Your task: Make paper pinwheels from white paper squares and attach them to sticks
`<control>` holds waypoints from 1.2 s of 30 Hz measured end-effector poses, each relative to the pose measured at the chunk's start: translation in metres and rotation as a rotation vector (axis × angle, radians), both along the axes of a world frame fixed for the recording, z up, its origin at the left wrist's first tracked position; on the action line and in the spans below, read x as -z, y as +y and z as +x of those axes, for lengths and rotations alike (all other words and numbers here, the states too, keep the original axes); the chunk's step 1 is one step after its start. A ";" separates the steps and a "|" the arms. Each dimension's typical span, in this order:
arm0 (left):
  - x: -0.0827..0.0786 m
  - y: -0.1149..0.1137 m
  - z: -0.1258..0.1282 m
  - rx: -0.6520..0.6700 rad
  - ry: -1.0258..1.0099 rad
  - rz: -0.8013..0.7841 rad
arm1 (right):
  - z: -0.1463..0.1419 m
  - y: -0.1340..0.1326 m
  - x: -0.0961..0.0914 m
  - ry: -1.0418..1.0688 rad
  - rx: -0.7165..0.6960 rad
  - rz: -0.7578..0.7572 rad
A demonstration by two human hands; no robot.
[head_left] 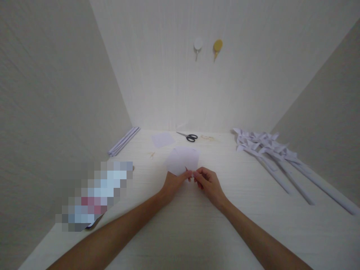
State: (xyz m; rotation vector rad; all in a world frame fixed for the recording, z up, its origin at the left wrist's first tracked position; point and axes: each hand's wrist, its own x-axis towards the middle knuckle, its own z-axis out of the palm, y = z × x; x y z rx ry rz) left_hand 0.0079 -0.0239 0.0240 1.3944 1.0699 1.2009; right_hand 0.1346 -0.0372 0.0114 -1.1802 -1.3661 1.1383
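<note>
I have both hands together over the middle of the worktop (253, 234), well in from its left and right edges, with a white sheet (184, 159) at my fingertips. My left hand (177, 183) grips the sheet by its near edge, thumb on top and fingers curled beneath. My right hand (206, 182) meets it there, thumb and forefinger pinched on the sheet's near corner, the other fingers bent under; the fold or cut between my fingertips is too small to make out. The sheet spreads away from me toward the back edge, and small marks, maybe slits, show near its two far corners.

Just beyond it, near the back edge, lie the scissors (189, 137), black handles to the right and blades pointing left. A paper square (163, 140) lies flat to their left, and a few tan strands (207, 138) lie to their right. Another tan scrap (152, 154) is nearer me, left of the sheet.

In the back left corner a bundle of paper rolls (124, 141) lies slantwise along the left edge. Nearer me on that side is an object blurred out (104, 193). Toward the back right corner several pinwheels (266, 144) lie heaped, heads overlapping, their sticks fanning toward me and the right edge. A white hook (198, 45) and a yellow hook (218, 45) are on the back wall (185, 86).
</note>
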 end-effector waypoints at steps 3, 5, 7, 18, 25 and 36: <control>0.001 0.001 0.000 -0.012 -0.030 -0.022 | 0.000 0.000 0.002 0.039 -0.023 -0.022; 0.002 0.002 -0.001 -0.028 -0.052 -0.034 | 0.001 0.000 0.003 0.043 -0.048 -0.026; 0.002 0.002 -0.001 -0.036 -0.070 -0.039 | 0.001 -0.001 0.003 0.034 -0.067 -0.030; 0.002 0.002 -0.001 -0.016 -0.108 -0.044 | 0.001 -0.001 0.001 0.035 -0.072 -0.067; 0.003 0.003 -0.002 -0.008 -0.092 -0.045 | 0.002 -0.001 0.001 0.055 -0.092 -0.068; 0.006 0.005 -0.001 0.006 -0.100 -0.043 | -0.001 -0.002 0.001 -0.027 -0.061 -0.040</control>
